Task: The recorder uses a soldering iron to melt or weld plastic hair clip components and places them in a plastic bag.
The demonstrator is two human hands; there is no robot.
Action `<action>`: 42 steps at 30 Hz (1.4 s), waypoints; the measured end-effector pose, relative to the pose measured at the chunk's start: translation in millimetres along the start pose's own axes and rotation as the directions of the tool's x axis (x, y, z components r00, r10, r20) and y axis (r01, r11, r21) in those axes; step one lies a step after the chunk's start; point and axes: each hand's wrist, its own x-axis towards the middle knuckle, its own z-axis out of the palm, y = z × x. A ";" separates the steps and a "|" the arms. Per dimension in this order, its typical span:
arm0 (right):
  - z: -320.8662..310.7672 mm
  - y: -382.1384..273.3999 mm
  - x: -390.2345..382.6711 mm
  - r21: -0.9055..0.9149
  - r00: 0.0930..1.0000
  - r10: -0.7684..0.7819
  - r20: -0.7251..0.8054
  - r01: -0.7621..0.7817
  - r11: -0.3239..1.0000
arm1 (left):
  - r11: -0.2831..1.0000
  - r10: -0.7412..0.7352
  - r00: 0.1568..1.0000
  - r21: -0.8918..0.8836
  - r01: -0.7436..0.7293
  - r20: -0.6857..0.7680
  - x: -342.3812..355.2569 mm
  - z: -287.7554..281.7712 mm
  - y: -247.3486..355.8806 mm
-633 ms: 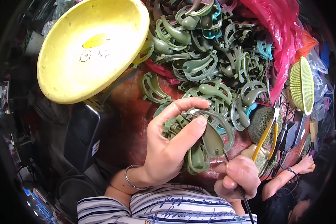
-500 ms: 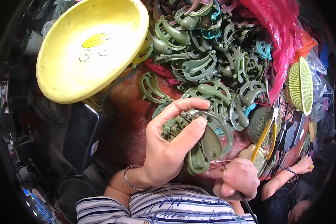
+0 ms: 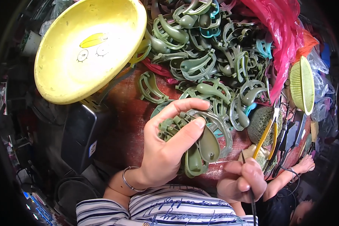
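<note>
My left hand (image 3: 165, 150) is closed round a bunch of green curved plastic parts (image 3: 211, 145), rounded and hollow with small pegs and thin looped frames. Its thumb presses on one of them. Just right of the bunch, my right hand (image 3: 245, 179) pinches a thin dark pointed tool (image 3: 252, 199), which runs down past the palm toward the lower edge. The tip points up and stands apart from the parts. I cannot tell what kind of tool it is.
A heap of similar green parts (image 3: 199, 64) covers the far table. A yellow basin (image 3: 45, 79) stands left above a black box (image 3: 79, 137). Pink plastic (image 3: 278, 49), yellow-handled pliers (image 3: 265, 139) and a green basket (image 3: 302, 84) lie right, near another person's hand (image 3: 306, 164).
My right hand has moved slightly right and turned, so the tool's tip has come away from the parts and points up. My left hand keeps its hold, shifted slightly left.
</note>
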 end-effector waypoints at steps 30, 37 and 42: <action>8.8 -11.7 9.3 -0.001 0.962 0.208 -0.180 -0.211 0.977 | 1.000 -0.018 0.985 0.001 0.018 0.170 -11.0 3.2 1.7; 0.8 -5.1 6.8 -0.096 0.954 0.225 -0.198 -0.248 0.964 | 0.992 -0.087 0.983 0.104 0.071 0.160 -12.0 2.7 6.0; -1.9 -2.7 10.3 0.058 0.856 0.350 -0.382 -0.355 0.933 | 0.951 -0.074 0.959 0.309 -0.014 0.272 -9.7 6.6 5.7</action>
